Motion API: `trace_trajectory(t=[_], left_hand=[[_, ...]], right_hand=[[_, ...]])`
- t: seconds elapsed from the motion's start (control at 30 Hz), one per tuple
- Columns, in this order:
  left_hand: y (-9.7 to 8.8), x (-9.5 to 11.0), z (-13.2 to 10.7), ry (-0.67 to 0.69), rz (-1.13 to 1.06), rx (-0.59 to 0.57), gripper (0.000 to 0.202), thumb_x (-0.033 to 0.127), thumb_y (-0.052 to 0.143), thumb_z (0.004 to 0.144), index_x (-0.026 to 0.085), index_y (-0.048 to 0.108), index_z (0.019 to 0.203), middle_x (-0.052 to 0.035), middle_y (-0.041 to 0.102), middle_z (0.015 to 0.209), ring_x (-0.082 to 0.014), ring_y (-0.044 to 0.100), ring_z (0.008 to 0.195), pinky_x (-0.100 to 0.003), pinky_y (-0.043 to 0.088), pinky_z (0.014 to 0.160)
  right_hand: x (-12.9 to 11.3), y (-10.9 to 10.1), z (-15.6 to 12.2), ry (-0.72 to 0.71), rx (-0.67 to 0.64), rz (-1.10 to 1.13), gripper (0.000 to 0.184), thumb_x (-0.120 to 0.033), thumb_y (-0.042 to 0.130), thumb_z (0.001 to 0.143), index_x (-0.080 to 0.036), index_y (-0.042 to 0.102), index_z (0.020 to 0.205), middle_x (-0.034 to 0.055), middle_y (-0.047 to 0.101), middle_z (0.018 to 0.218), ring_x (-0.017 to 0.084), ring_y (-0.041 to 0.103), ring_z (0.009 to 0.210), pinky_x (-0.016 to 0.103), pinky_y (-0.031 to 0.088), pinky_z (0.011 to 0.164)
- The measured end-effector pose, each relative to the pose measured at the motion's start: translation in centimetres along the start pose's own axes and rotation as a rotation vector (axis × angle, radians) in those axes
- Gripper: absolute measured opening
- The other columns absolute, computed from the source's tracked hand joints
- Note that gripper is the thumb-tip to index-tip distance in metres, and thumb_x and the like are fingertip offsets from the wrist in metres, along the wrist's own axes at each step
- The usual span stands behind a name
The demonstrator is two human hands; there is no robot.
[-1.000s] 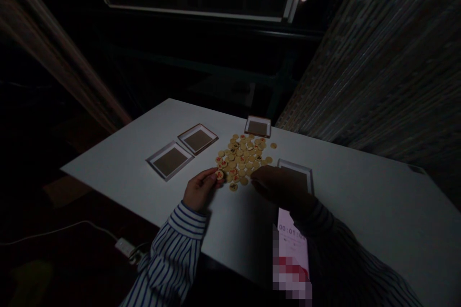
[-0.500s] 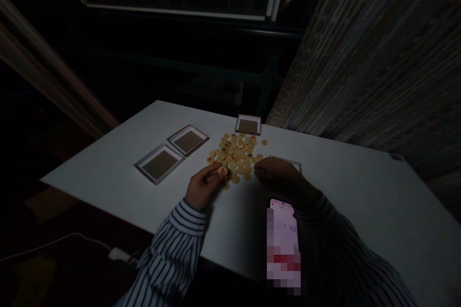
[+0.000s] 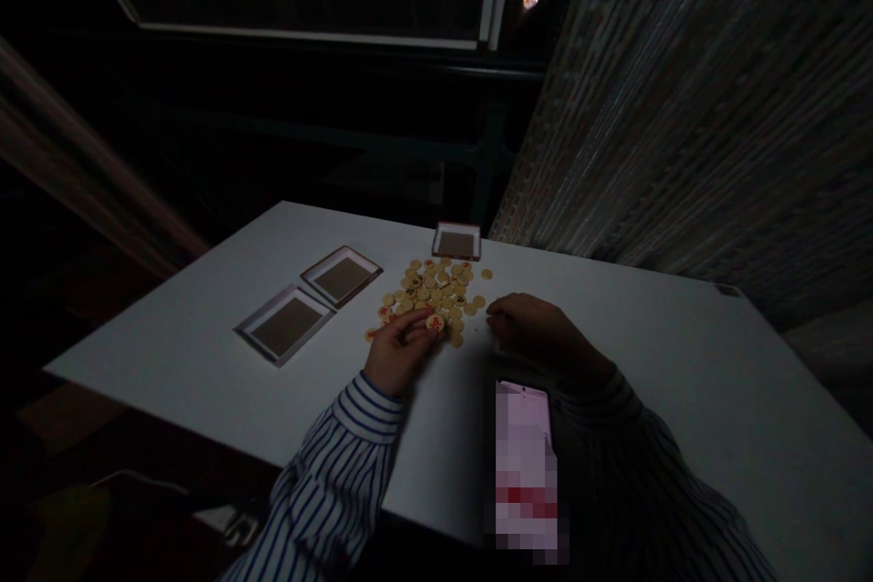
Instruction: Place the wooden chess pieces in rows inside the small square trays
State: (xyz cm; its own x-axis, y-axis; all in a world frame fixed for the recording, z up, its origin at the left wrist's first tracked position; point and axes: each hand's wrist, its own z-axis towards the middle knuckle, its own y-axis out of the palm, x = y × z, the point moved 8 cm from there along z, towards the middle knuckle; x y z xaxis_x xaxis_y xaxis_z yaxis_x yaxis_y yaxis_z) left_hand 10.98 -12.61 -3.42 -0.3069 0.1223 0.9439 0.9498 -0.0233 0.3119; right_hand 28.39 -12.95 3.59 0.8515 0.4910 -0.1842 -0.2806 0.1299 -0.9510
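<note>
Pale-yellow round discs lie in a loose heap (image 3: pixel 436 291) on the white worktop (image 3: pixel 647 382), straight ahead of the person and just beyond both hands. The heap stretches away from the body towards a small open box (image 3: pixel 456 243) at its far end. The left hand (image 3: pixel 399 355) is at the near left corner of the heap. Its thumb and fingertips are closed on a single disc (image 3: pixel 435 322) with a red mark on its upper face, held about level with the face up, at the heap's near edge. Being round, the disc has no long axis to line up. The right hand (image 3: pixel 538 332) rests curled on the worktop just right of the heap, close to the outlying discs but apart from the held one. It is in deep shadow, so I cannot tell whether its fingers hold anything. The left hand is clearly the nearer to the held disc, and the two hands stand apart with the heap's near edge between them. Left of the heap, well clear of it, are two flat trays (image 3: pixel 285 325) (image 3: pixel 341 275) side by side. A lit phone (image 3: pixel 525 455) lies near the worktop's front edge, below the right hand. Both arms are in striped sleeves (image 3: pixel 341 473).
</note>
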Motion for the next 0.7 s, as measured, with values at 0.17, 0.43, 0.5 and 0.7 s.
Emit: trace_trajectory(t=[0.17,0.43,0.5,0.7], left_hand=[[1.3,0.4,0.2,0.033,0.054,-0.021,0.051,0.035,0.079,0.05,0.011,0.064,0.092,-0.0094,0.071,0.081,-0.0193,0.067,0.074,-0.033,0.052,0.076],[3.7,0.3,1.2,0.041,0.051,-0.044,0.047,0.032,0.078,0.052,0.012,0.064,0.092,-0.0062,0.07,0.077,-0.0171,0.066,0.071,-0.031,0.052,0.072],[4.7,0.2,1.5,0.044,0.03,-0.067,0.044,0.032,0.078,0.052,0.013,0.064,0.09,-0.0067,0.07,0.078,-0.0173,0.066,0.073,-0.031,0.052,0.074],[6.8,-0.5,2.6,0.041,0.015,-0.113,0.037,0.029,0.076,0.055,0.015,0.066,0.089,-0.0055,0.071,0.081,-0.0162,0.065,0.076,-0.03,0.051,0.076]], right_hand=[[0.7,-0.5,-0.1,0.05,-0.02,-0.008,0.022,-0.027,0.045,0.085,-0.018,0.062,0.094,0.0056,0.066,0.092,0.016,0.058,0.084,0.027,0.041,0.072],[1.7,-1.6,-0.5,0.066,0.022,0.017,0.021,-0.028,0.047,0.085,-0.017,0.062,0.095,0.0055,0.067,0.093,0.017,0.059,0.086,0.028,0.042,0.076],[2.0,-1.6,-0.6,0.071,0.029,0.015,0.021,-0.028,0.047,0.084,-0.017,0.062,0.095,0.006,0.067,0.094,0.017,0.059,0.086,0.028,0.043,0.076],[2.5,-2.1,-0.7,0.087,0.036,0.015,0.018,-0.025,0.05,0.082,-0.017,0.063,0.093,0.006,0.067,0.092,0.017,0.06,0.084,0.029,0.044,0.074]])
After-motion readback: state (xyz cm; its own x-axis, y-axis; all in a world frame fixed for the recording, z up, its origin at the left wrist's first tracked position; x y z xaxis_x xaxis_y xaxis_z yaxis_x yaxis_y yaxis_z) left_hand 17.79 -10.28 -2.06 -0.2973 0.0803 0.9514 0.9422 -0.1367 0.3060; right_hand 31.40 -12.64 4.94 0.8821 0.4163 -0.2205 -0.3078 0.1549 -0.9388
